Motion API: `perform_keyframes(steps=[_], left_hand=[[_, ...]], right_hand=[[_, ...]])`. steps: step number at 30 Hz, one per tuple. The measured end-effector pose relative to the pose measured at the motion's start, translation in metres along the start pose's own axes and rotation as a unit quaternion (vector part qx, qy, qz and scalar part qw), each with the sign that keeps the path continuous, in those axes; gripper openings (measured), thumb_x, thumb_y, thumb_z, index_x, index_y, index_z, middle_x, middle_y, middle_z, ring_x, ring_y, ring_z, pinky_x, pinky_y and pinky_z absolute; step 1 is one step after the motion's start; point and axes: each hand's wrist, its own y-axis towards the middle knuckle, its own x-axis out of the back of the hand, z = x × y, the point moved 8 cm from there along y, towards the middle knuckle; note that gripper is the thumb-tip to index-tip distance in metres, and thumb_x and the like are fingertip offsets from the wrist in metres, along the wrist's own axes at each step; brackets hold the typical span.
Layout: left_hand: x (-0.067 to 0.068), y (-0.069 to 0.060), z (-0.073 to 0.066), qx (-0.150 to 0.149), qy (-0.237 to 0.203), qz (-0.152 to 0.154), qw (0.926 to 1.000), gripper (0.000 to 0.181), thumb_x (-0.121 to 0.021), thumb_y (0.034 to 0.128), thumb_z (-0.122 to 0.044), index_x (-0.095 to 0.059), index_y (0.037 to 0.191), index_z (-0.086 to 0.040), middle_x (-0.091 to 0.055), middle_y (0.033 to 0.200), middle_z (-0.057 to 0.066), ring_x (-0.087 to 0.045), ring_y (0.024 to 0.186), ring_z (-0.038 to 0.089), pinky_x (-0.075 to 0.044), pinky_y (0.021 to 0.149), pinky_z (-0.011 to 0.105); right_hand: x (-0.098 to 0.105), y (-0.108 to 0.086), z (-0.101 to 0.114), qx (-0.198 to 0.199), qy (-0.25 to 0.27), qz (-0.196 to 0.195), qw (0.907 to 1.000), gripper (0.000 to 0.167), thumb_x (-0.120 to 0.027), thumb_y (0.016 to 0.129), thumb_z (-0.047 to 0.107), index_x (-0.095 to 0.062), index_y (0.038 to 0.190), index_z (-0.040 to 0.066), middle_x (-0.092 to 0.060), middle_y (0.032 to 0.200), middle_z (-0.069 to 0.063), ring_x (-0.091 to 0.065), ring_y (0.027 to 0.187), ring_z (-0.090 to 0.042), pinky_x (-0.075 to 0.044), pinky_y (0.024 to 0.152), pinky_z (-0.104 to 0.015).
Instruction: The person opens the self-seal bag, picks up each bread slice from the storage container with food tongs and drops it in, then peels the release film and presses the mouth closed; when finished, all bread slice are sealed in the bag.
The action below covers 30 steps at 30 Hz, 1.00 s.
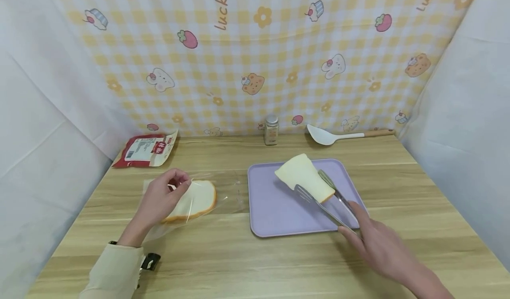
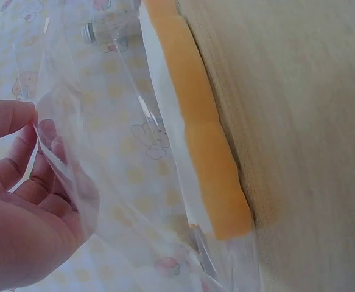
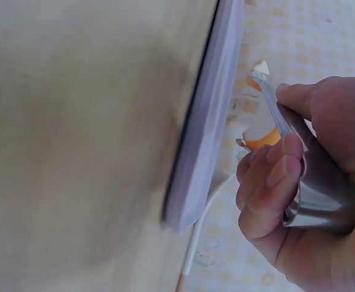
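Note:
With thumb and forefinger, my left hand (image 1: 161, 197) pinches the raised upper film of a clear plastic bag (image 1: 231, 195). A slice of bread (image 1: 201, 192) with an orange-brown crust lies flat within the bag; the left wrist view shows its crust edge (image 2: 204, 146) beneath the lifted film. My right hand (image 1: 380, 243) grips metal tongs (image 1: 328, 213), fingers wrapped round the handle (image 3: 323, 194) in the right wrist view. Between the tongs' ends is another bread slice (image 1: 300, 172), tilted above a light purple tray (image 1: 259, 221). Whether its lower edge touches the tray, I cannot tell.
A red and white food packet (image 1: 147, 150) lies at the back left. Along the back stand a small seasoning jar (image 1: 272, 130) and a white spatula (image 1: 324, 136) with a wooden handle, lying flat. A checked cloth (image 1: 239, 46) hangs behind the wooden table (image 1: 223, 259).

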Motion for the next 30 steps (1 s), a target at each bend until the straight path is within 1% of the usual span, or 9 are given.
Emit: perform_keyframes(steps=[4,10,14,18,21,22,25,28,30], left_hand=[[-0.002,0.000,-0.001,-0.006,-0.002,0.000,1.0000,0.006,-0.067,0.1034,-0.013,-0.069,0.105,-0.008,-0.065,0.092,0.006,-0.056,0.085,0.014,-0.047,0.073,0.021],[-0.004,0.000,-0.004,-0.008,-0.006,0.001,0.9999,0.005,-0.068,0.1025,-0.012,-0.070,0.104,-0.008,-0.065,0.090,0.005,-0.056,0.083,0.013,-0.047,0.072,0.021],[-0.005,0.000,-0.004,-0.004,-0.008,0.005,1.0000,0.005,-0.068,0.1024,-0.012,-0.069,0.104,-0.008,-0.065,0.091,0.005,-0.055,0.083,0.013,-0.047,0.072,0.021],[-0.006,0.000,-0.003,0.000,-0.006,0.009,0.9999,0.004,-0.068,0.1028,-0.011,-0.069,0.105,-0.008,-0.065,0.092,0.005,-0.056,0.083,0.015,-0.047,0.072,0.021],[-0.007,0.000,-0.003,0.002,-0.004,0.010,0.9999,0.004,-0.067,0.1029,-0.011,-0.069,0.105,-0.008,-0.065,0.092,0.006,-0.056,0.084,0.016,-0.047,0.072,0.022],[-0.007,0.000,-0.003,0.001,-0.004,0.010,0.9999,0.004,-0.067,0.1030,-0.011,-0.069,0.105,-0.008,-0.065,0.092,0.006,-0.056,0.084,0.016,-0.047,0.072,0.022],[-0.007,-0.001,-0.003,-0.004,-0.007,0.008,0.9999,0.004,-0.067,0.1029,-0.011,-0.069,0.104,-0.007,-0.066,0.092,0.006,-0.056,0.084,0.016,-0.047,0.072,0.022],[-0.007,-0.001,-0.003,-0.007,-0.006,0.008,0.9999,0.004,-0.067,0.1029,-0.011,-0.069,0.104,-0.008,-0.065,0.091,0.005,-0.056,0.084,0.016,-0.047,0.072,0.022],[-0.007,-0.001,-0.003,-0.008,-0.005,0.007,0.9999,0.003,-0.067,0.1029,-0.010,-0.069,0.104,-0.008,-0.065,0.091,0.005,-0.056,0.084,0.016,-0.047,0.072,0.022]], right_hand=[[0.001,0.011,0.005,0.006,0.010,0.026,0.9996,0.067,-0.065,0.105,0.040,-0.037,0.156,0.008,-0.057,0.071,0.009,-0.048,0.064,-0.003,-0.044,0.060,-0.029],[-0.003,0.028,0.014,0.042,0.000,0.053,0.9977,0.067,-0.063,0.106,0.046,-0.039,0.156,0.007,-0.055,0.075,0.013,-0.051,0.069,0.001,-0.049,0.064,-0.031],[-0.009,0.039,0.021,0.057,0.013,0.092,0.9940,0.068,-0.057,0.107,0.051,-0.038,0.157,0.009,-0.058,0.079,0.013,-0.052,0.071,0.002,-0.049,0.065,-0.029],[-0.011,0.048,0.031,0.076,0.015,0.109,0.9910,0.068,-0.055,0.107,0.054,-0.039,0.157,0.011,-0.058,0.079,0.015,-0.054,0.074,0.002,-0.052,0.071,-0.031],[-0.012,0.053,0.037,0.087,0.005,0.119,0.9891,0.071,-0.053,0.107,0.057,-0.038,0.158,0.009,-0.059,0.080,0.015,-0.059,0.079,0.000,-0.054,0.076,-0.035],[-0.013,0.055,0.039,0.090,0.003,0.122,0.9885,0.073,-0.052,0.107,0.058,-0.038,0.159,0.009,-0.062,0.083,0.014,-0.063,0.082,-0.002,-0.055,0.078,-0.037],[-0.016,0.060,0.044,0.093,0.003,0.136,0.9863,0.075,-0.050,0.107,0.060,-0.037,0.160,0.008,-0.075,0.105,0.001,-0.073,0.097,-0.016,-0.058,0.085,-0.045],[-0.019,0.064,0.050,0.100,0.006,0.144,0.9845,0.075,-0.050,0.107,0.060,-0.038,0.160,0.009,-0.074,0.125,-0.013,-0.074,0.110,-0.028,-0.059,0.089,-0.050],[-0.020,0.067,0.053,0.105,0.006,0.150,0.9830,0.074,-0.050,0.107,0.060,-0.038,0.159,0.011,-0.074,0.126,-0.014,-0.074,0.110,-0.029,-0.059,0.088,-0.051]])
